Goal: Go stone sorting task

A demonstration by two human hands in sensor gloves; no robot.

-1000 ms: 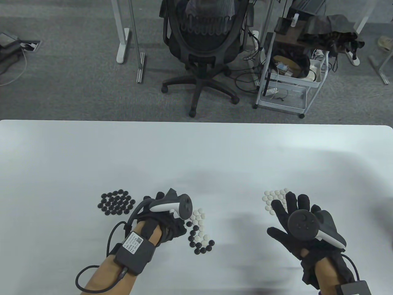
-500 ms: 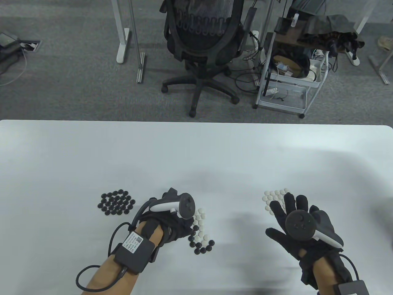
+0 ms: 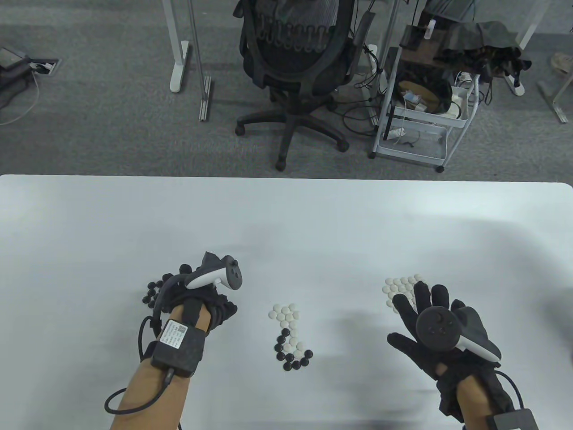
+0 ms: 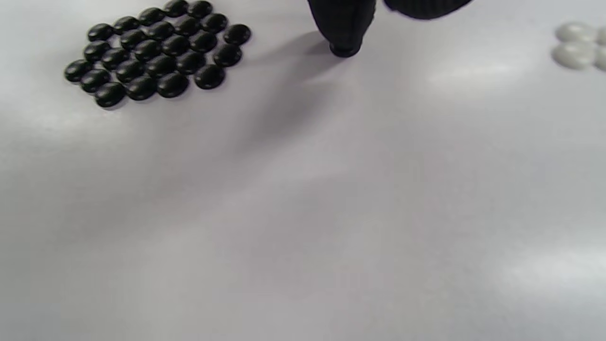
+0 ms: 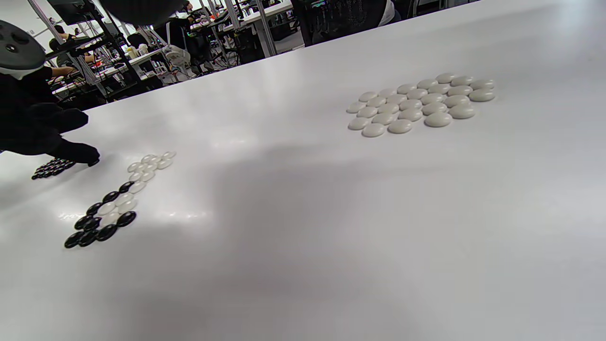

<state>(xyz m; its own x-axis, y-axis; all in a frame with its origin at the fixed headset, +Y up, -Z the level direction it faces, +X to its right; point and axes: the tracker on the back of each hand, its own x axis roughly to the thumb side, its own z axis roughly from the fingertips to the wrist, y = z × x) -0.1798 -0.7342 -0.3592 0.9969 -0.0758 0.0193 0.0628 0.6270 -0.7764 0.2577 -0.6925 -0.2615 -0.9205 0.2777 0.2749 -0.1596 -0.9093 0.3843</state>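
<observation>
Go stones in three groups on a white worktop (image 3: 286,215).
Table view: left hand (image 3: 203,298) over black pile (image 3: 150,293); right hand (image 3: 429,331) spread flat beside white pile (image 3: 400,286); mixed stones (image 3: 290,333) between. Left wrist view: fingertip (image 4: 344,45) pinches a black stone. Right wrist view: white pile apart.

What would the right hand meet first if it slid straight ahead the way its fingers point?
Likely the white stone pile: the right hand's fingers already reach over its near edge in the table view, though its height above the table is unclear.
</observation>
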